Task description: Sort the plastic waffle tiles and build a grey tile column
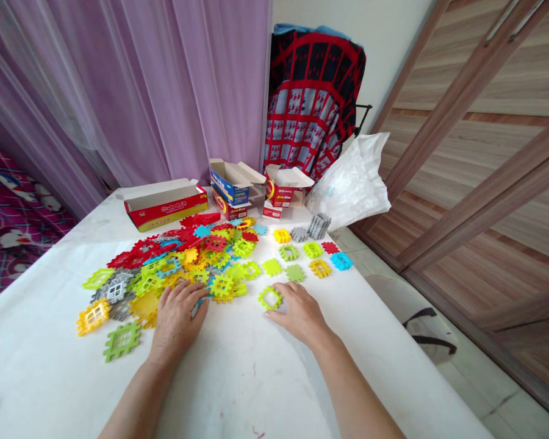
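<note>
White-covered table (50,347), heaped plastic waffle blocks (187,256) — open cardboard boxes (165,204)

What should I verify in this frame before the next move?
1. Right hand in contact with the lime-green waffle block: ok, fingers on its edge.
2. That block firmly gripped: cannot tell.
3. Left hand on the pile of plastic waffle blocks: ok, spread over its near edge.
4. Left hand holding a block: cannot tell.
5. Row of loose blocks apart from the pile: ok.
6. Grey stacked blocks upright: ok.
</note>
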Tool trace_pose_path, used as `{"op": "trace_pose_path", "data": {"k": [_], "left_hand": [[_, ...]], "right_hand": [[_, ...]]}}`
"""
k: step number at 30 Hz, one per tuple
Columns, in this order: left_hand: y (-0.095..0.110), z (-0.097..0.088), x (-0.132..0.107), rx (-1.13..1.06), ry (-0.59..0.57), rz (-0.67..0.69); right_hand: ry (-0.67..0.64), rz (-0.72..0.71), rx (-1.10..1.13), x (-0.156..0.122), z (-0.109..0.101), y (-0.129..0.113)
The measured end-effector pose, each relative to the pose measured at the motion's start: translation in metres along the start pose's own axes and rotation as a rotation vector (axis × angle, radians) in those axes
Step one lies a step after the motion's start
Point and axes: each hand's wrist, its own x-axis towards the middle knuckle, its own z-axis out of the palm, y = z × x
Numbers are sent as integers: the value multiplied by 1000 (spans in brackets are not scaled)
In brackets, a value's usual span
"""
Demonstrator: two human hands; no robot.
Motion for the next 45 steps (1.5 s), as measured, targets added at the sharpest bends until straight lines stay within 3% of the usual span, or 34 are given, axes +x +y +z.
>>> {"op": "trace_pose_path", "data": {"k": [6,14,21,24,28,34,39,45], "left_hand": [[1,-2,1,11,-20,-2],[1,-1,1,9,-8,10],[0,1,0,-1,0,14],[-1,2,-1,-5,6,15],[-4,4,-1,-4,31,21],[-10,11,-2,8,64,50],[-10,11,-2,14,40,39],[-8,9,-2,-7,37,30]], "right_hand": [[19,-58,-60,0,0,2],[106,-8,-59,3,9,0],[276,-22,-41,5,17,5],[330,8,-80,19,10,3],[383,50,-148,60,-5,-4],[320,141,-220,110,-8,-8],[311,168,-231,120,1,-4],[327,83,-252,111,-3,-1]]}}
